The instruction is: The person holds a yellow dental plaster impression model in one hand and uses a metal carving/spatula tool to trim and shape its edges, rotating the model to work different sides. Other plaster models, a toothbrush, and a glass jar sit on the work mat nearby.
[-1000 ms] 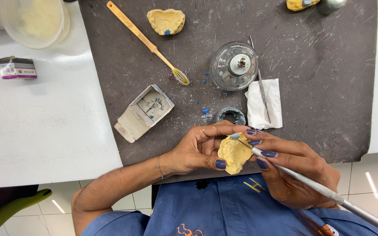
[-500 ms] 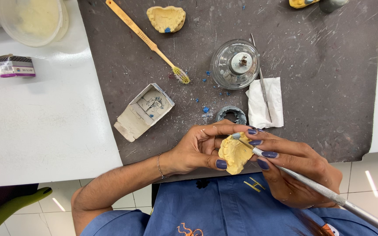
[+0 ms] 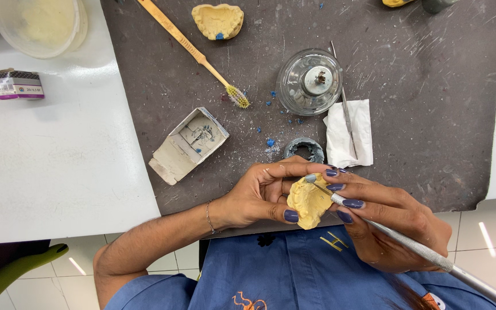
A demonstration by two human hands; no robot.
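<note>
Above the dark mat [image 3: 420, 143], left hand [image 3: 259, 195] fingers clamped around yellow cast [image 3: 308, 202], right hand [image 3: 394, 229] fingers pinching metal tool [image 3: 414, 250].

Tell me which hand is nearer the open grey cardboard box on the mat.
Left. The left hand lies just right of the open box, gripping the yellow dental cast. The right hand sits farther right, beyond the cast, holding a metal instrument.

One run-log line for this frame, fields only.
left hand: holds yellow dental cast | right hand: holds metal carving instrument, tip on cast | nearby: grey mat, toothbrush, glass burner
</note>
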